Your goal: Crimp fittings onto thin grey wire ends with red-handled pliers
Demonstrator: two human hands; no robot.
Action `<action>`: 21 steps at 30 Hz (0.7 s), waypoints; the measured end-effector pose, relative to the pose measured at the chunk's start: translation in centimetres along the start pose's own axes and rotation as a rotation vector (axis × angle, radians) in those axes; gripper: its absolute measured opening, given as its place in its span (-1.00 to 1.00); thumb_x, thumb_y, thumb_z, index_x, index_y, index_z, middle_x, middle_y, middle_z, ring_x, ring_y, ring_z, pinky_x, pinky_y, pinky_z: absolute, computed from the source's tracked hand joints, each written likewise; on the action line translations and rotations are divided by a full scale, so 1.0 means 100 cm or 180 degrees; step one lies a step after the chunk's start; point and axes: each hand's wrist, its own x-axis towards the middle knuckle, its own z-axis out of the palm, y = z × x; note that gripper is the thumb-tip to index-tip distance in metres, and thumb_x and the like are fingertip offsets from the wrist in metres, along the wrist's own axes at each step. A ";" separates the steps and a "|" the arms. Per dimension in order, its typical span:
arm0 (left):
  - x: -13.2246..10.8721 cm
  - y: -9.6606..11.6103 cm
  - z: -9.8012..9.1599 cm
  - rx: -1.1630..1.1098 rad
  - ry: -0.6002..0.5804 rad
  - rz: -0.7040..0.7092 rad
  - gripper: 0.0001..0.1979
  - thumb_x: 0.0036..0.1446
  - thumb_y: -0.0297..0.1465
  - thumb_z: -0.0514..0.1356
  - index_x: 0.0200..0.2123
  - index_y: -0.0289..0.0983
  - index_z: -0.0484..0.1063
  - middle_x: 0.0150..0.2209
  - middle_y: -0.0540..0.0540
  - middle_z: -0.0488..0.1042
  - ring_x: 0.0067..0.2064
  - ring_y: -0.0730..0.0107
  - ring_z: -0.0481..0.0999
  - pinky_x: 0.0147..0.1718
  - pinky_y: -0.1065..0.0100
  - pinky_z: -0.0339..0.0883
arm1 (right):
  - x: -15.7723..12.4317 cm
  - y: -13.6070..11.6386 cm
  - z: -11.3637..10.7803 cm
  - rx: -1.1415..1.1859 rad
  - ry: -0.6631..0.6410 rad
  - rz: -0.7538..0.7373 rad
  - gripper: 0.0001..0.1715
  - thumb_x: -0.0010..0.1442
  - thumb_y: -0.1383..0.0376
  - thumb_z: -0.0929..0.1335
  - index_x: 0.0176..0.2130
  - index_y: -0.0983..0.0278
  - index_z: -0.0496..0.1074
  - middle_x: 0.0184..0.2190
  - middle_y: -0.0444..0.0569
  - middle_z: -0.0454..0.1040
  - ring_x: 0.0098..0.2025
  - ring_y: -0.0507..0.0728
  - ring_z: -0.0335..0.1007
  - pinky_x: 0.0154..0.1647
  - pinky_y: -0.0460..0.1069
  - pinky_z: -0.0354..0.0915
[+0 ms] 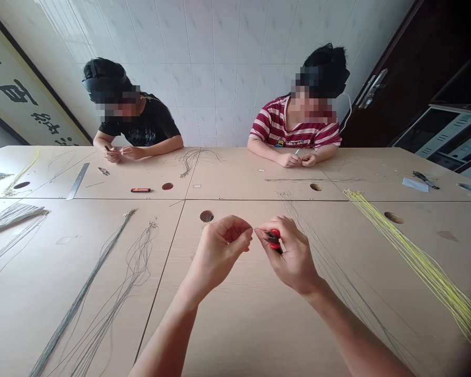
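Your right hand (294, 256) curls around red-handled pliers (273, 238); at its nine o'clock, your left hand (223, 248) presses fingertips together, any contents indistinct.

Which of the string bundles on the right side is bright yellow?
The thick bundle at far right, beyond the right hand with its red-and-black tool; the thinner bundle closer to that hand is grey.

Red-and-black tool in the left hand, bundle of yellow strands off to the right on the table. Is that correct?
One slip: the head view shows the red-and-black tool in the right hand, not the left hand. The bundle of yellow strands is indeed off to the right on the table.
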 end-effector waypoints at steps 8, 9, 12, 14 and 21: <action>-0.001 -0.003 0.002 -0.0088 0.0034 0.0064 -0.89 0.15 -0.39 0.20 -0.35 -0.28 0.50 -0.50 -0.02 0.50 -0.44 0.45 0.50 -0.43 0.43 0.37 | -0.003 0.001 0.001 -0.0038 0.0001 0.0193 -0.86 0.24 0.44 0.29 -0.28 0.18 0.28 -0.48 -0.14 0.37 -0.40 0.07 0.28 -0.36 0.00 0.17; 0.000 -0.003 0.002 -0.0123 0.0011 0.0059 -0.89 0.15 -0.38 0.20 -0.35 -0.28 0.50 -0.49 -0.02 0.51 -0.43 0.45 0.50 -0.43 0.43 0.37 | -0.004 0.001 0.001 -0.0025 -0.0008 0.0246 -0.88 0.25 0.42 0.29 -0.28 0.18 0.29 -0.48 -0.14 0.36 -0.40 0.07 0.28 -0.37 -0.01 0.17; 0.000 -0.002 0.001 -0.0143 -0.0039 0.0026 -0.88 0.15 -0.37 0.21 -0.34 -0.29 0.50 -0.45 -0.04 0.52 -0.42 0.46 0.51 -0.43 0.45 0.36 | -0.004 0.000 0.000 0.0037 -0.0019 0.0323 -0.88 0.25 0.41 0.29 -0.29 0.18 0.28 -0.49 -0.15 0.35 -0.42 0.06 0.27 -0.39 -0.02 0.16; 0.000 -0.001 0.001 -0.0114 -0.0042 0.0009 -0.88 0.17 -0.37 0.19 -0.36 -0.29 0.50 -0.44 -0.04 0.52 -0.42 0.47 0.50 -0.43 0.45 0.35 | -0.003 0.000 0.000 0.0061 -0.0020 0.0311 -0.88 0.25 0.41 0.29 -0.29 0.18 0.28 -0.50 -0.15 0.35 -0.43 0.05 0.26 -0.39 -0.02 0.16; 0.000 -0.001 -0.002 -0.0070 -0.0123 -0.0016 -0.88 0.17 -0.38 0.18 -0.37 -0.28 0.48 -0.45 -0.02 0.50 -0.42 0.48 0.48 -0.42 0.45 0.34 | -0.003 -0.003 0.000 0.0116 -0.0069 0.0413 -0.91 0.26 0.38 0.28 -0.31 0.20 0.29 -0.50 -0.14 0.35 -0.40 0.06 0.28 -0.37 -0.02 0.17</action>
